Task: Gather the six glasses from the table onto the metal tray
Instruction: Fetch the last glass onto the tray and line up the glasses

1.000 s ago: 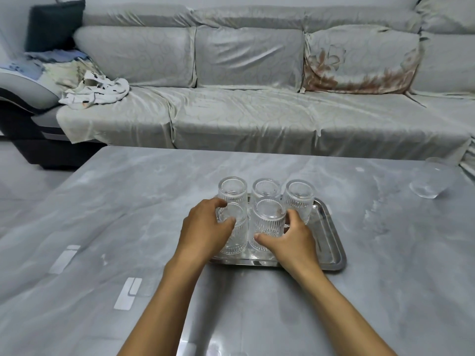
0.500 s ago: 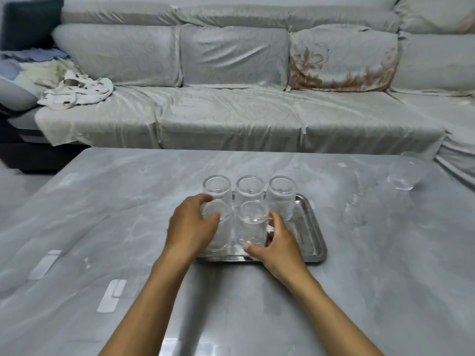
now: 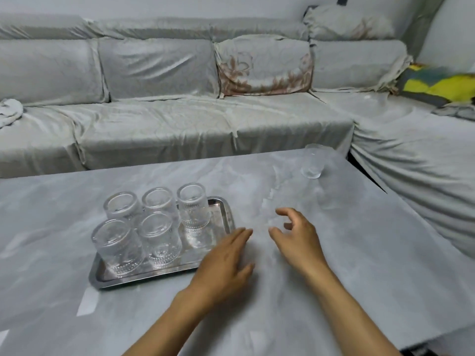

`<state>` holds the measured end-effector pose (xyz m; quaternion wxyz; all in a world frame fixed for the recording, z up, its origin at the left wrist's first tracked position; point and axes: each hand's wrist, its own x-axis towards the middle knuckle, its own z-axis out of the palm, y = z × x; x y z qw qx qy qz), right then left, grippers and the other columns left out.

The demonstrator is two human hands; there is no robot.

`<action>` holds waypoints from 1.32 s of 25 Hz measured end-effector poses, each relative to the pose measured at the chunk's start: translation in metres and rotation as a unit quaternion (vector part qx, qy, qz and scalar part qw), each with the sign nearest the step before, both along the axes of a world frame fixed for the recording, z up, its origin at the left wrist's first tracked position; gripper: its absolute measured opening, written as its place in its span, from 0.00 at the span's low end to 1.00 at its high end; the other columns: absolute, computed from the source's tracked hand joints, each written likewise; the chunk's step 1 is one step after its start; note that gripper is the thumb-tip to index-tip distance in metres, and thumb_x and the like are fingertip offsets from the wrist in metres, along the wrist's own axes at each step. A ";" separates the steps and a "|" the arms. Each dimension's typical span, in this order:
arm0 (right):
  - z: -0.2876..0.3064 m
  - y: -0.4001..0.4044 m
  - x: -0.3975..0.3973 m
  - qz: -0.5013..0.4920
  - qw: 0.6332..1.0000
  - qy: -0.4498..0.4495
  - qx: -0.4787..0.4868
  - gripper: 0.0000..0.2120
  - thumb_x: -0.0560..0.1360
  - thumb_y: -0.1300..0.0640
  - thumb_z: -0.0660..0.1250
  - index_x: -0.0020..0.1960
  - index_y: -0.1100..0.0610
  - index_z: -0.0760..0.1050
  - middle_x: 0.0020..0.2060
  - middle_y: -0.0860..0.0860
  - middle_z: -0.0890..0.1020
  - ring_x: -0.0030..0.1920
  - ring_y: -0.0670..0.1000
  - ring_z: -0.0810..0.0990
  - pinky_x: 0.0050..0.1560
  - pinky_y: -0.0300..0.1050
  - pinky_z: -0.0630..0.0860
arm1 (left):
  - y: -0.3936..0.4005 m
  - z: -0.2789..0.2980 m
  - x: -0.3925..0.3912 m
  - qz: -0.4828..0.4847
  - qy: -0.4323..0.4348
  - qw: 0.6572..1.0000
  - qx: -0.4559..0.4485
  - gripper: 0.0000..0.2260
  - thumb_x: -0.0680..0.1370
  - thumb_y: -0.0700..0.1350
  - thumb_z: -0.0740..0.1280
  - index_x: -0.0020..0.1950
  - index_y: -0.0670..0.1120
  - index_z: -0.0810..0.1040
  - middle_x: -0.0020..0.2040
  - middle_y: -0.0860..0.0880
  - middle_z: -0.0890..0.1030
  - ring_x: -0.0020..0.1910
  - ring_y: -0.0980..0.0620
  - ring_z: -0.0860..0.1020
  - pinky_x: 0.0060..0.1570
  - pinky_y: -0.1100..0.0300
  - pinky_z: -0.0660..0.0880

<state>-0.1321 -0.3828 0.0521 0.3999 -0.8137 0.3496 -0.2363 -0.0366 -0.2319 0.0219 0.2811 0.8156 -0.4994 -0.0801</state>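
Several clear ribbed glasses [image 3: 156,237] stand in two rows on the metal tray [image 3: 221,214], left of centre on the grey marble table [image 3: 359,240]. One more clear glass [image 3: 312,161] stands alone near the table's far right edge. My left hand [image 3: 226,260] hovers flat and empty just right of the tray's near right corner. Over bare table to the right of it, my right hand [image 3: 295,235] has its fingers spread and curled, holding nothing. It is well short of the lone glass.
A grey covered sofa [image 3: 167,124] runs behind the table and wraps round on the right. A yellow and green cushion [image 3: 437,84] lies at the far right. The table's right edge [image 3: 411,209] drops off beside the sofa.
Both hands have let go of the front two glasses on the tray and moved right, off the tray. The view has swung right, bringing the lone glass closer to centre.
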 end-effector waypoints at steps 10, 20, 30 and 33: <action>-0.036 -0.144 0.035 -0.044 0.982 0.086 -0.163 0.23 0.72 0.59 0.63 0.67 0.55 0.70 0.72 0.50 0.69 0.65 0.56 0.73 0.62 0.49 0.71 | -0.158 -0.069 0.040 0.009 -0.100 0.976 0.191 0.33 0.77 0.66 0.43 0.80 0.55 0.43 0.82 0.47 0.42 0.80 0.45 0.39 0.76 0.46 0.36; -0.002 -0.253 0.097 -0.048 0.940 0.299 -0.159 0.25 0.70 0.62 0.67 0.66 0.65 0.67 0.59 0.54 0.74 0.51 0.58 0.78 0.51 0.52 0.77 | -0.158 -0.065 0.043 0.000 -0.069 0.974 0.214 0.33 0.78 0.66 0.43 0.80 0.56 0.40 0.81 0.49 0.37 0.79 0.46 0.33 0.73 0.48 0.30; 0.052 -0.040 0.014 0.060 0.975 -0.190 0.104 0.14 0.64 0.55 0.77 0.50 0.52 0.83 0.49 0.42 0.83 0.43 0.44 0.83 0.42 0.31 0.76 | -0.088 0.008 -0.019 0.103 0.228 0.963 -0.096 0.34 0.74 0.54 0.68 0.77 0.55 0.57 0.76 0.56 0.65 0.75 0.61 0.62 0.71 0.67 0.58; 0.067 0.024 0.012 0.166 0.885 -0.277 0.337 0.15 0.62 0.61 0.76 0.49 0.55 0.85 0.42 0.47 0.85 0.41 0.46 0.83 0.49 0.41 0.80 | -0.007 0.038 -0.010 0.129 0.465 0.808 -0.336 0.35 0.67 0.47 0.78 0.71 0.56 0.67 0.65 0.54 0.80 0.63 0.61 0.78 0.63 0.63 0.74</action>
